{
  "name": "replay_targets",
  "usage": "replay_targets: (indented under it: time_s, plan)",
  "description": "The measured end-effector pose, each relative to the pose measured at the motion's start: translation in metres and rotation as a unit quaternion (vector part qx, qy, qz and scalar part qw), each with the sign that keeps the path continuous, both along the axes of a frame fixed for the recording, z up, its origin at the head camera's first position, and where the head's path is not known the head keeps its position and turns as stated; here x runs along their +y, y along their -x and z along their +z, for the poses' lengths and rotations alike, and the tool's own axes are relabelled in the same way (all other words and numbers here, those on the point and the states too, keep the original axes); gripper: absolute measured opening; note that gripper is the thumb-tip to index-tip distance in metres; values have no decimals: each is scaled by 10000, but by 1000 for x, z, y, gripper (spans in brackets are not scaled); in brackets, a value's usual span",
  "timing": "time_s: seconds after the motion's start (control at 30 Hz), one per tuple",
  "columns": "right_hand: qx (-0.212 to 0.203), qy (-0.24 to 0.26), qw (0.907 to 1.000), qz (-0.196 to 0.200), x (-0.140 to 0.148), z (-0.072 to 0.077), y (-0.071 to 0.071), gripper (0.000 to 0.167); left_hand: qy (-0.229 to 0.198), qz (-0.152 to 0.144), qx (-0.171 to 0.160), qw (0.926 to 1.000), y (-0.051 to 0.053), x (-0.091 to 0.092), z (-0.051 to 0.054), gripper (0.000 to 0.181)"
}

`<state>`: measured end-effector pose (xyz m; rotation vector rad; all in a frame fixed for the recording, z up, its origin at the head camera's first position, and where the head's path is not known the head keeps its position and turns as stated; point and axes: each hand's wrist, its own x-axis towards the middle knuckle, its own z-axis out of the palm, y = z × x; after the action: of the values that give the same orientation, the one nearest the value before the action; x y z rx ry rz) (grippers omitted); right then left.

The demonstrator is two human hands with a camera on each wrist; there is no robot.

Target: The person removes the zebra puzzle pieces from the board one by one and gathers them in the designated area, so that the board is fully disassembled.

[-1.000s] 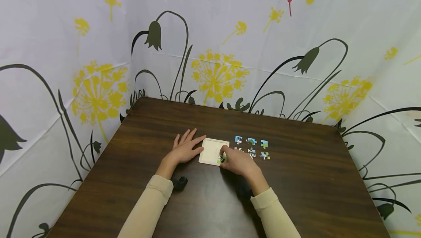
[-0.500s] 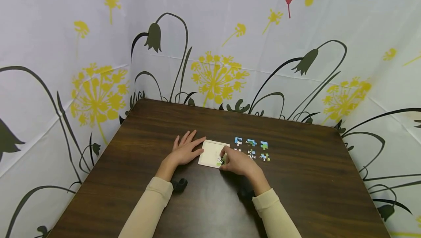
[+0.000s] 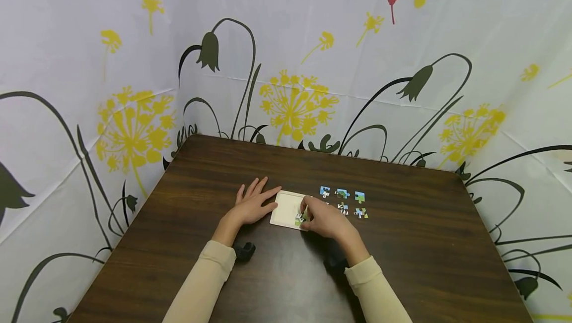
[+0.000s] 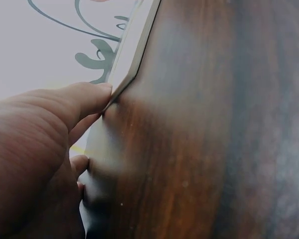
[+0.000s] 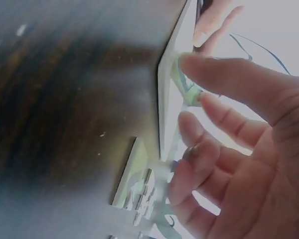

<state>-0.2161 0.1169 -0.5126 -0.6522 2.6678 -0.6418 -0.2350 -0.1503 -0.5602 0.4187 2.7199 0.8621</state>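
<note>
A pale, shallow puzzle tray (image 3: 283, 209) lies flat on the dark table between both hands. My left hand (image 3: 250, 208) rests at its left side with fingers spread, thumb and forefinger touching the edge. In the left wrist view the thumb (image 4: 92, 97) meets the tray's corner. Over the tray's near right corner, my right hand (image 3: 328, 219) pinches a green and white jigsaw piece (image 3: 299, 220) between thumb and forefinger. The right wrist view shows that jigsaw piece (image 5: 192, 94) at the tray's surface; the fingers partly hide it.
Several loose jigsaw pieces (image 3: 342, 194) lie in two rows to the right of the tray, one partly hidden by the right hand. Another jigsaw piece (image 5: 132, 172) lies near the tray in the right wrist view. A flower-printed curtain (image 3: 286, 40) hangs behind the table (image 3: 424, 243).
The right hand's fingers have shifted slightly with the jigsaw piece, which stays over the tray's near right corner. The left hand has kept its place at the tray's edge.
</note>
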Motion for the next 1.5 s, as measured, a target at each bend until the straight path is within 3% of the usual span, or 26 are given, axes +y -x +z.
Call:
replay_targets:
  time_s: [0.13, 0.27, 0.63, 0.8, 0.97, 1.23, 1.33, 1.5]
  plan:
    - [221, 132, 9997, 20, 1, 2, -1, 14, -34, -30, -9, 10000, -1, 1, 0, 60]
    - [188, 325, 9993, 60, 3, 3, -2, 11, -50, -55, -30, 10000, -2, 2, 0, 60]
    - [-458, 1181, 9918, 140, 19, 1, -6, 8, -126, -68, -63, 9999, -4, 2, -11, 60]
    - [-453, 1472, 9880, 107, 46, 6, -14, 8, -247, -76, -47, 9997, -5, 1, -11, 59]
    - [-527, 1412, 9886, -1, 85, 13, -16, 8, -250, -65, -41, 9997, -2, -1, -11, 57]
    - [-492, 1326, 9876, -675, 144, 28, -12, 10, -300, -37, 51, 9995, 0, -3, -4, 56]
    - [-570, 1323, 9865, -783, 157, 27, -10, 11, -335, -59, 82, 9994, -1, -3, 0, 56]
    - [-1046, 1332, 9834, -652, 166, 18, -8, 12, -310, -97, 84, 9994, -1, -3, 0, 56]
